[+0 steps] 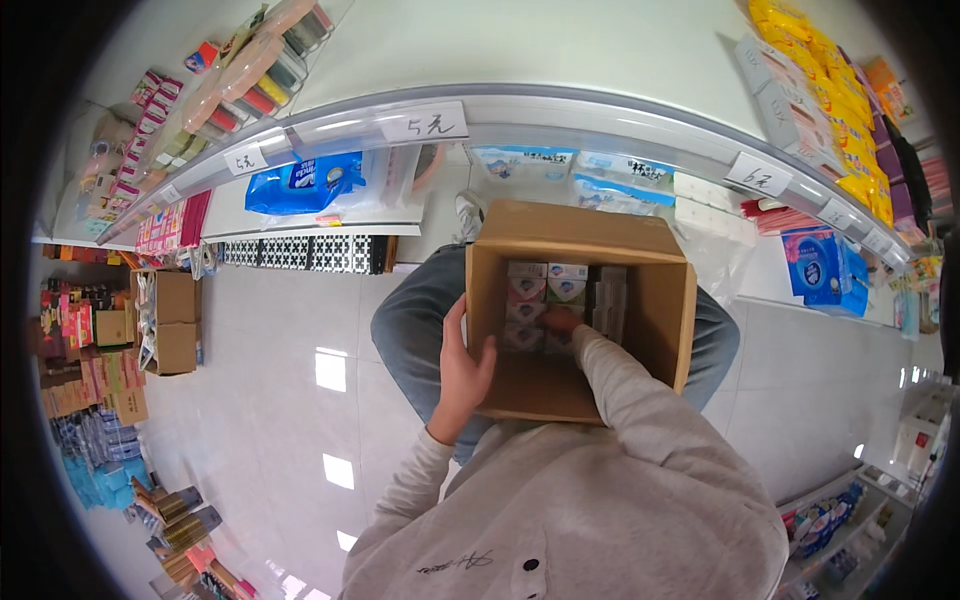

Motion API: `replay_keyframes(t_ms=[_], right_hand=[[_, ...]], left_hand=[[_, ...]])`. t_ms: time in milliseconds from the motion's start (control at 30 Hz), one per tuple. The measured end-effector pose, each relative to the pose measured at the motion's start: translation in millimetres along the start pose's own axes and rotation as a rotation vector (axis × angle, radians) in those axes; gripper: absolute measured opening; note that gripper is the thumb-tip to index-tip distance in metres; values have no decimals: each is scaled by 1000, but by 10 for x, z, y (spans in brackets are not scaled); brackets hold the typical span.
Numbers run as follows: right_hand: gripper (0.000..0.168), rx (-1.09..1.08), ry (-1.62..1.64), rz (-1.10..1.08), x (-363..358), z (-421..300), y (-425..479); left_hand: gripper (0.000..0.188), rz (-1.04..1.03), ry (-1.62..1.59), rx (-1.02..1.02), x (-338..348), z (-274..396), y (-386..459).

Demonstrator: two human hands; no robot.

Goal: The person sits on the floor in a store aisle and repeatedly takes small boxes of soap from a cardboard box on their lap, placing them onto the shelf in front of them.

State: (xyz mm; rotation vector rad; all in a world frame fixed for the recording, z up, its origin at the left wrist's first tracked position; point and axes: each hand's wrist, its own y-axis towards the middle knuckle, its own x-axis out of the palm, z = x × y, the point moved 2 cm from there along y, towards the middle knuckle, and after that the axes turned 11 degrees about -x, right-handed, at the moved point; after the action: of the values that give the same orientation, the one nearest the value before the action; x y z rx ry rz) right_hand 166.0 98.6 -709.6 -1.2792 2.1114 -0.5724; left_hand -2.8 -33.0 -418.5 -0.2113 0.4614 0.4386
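An open cardboard box (585, 225) stands between my knees, its opening facing me. My left hand (463, 369) rests on the box's left edge, thumb towards the inside and fingers along the outer wall. Inside the box, my right hand (561, 321) reaches to the small boxed soaps (526, 289), which are stacked in columns; its fingertips are blurred and shaded, so a hold on one cannot be told. More small pale boxes (609, 304) stand stacked at the right inside the box. The lower inner part of the box shows bare cardboard.
A white shelf (525, 52) with a price-tag rail curves across the front. Beneath it lie a blue wipes package (304, 182), bagged goods (525, 163) and a blue pack (823, 270). Yellow packs (847, 112) line the upper right. At left, another cardboard box (174, 322) stands on the tiled floor.
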Motion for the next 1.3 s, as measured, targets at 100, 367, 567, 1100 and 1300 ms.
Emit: replay_keyframes(t_ms=[100, 367, 567, 1100, 1300], right_hand=[[53, -340, -322, 15, -26, 12, 99], [54, -403, -698, -341, -419, -1766, -1080], [51, -608, -507, 116, -696, -2021, -2863], [29, -628, -251, 652, -642, -1202, -2980], [28, -585, -266, 626, -651, -1138, -2975]], left_hand=[[69, 5, 113, 99, 45, 169, 61], [63, 91, 279, 497, -179, 1065, 286], [43, 78, 374, 888, -356, 2622, 907], [63, 191, 931, 782, 1191, 3771, 3578], [56, 236, 1078, 605, 1320, 4005, 3434]])
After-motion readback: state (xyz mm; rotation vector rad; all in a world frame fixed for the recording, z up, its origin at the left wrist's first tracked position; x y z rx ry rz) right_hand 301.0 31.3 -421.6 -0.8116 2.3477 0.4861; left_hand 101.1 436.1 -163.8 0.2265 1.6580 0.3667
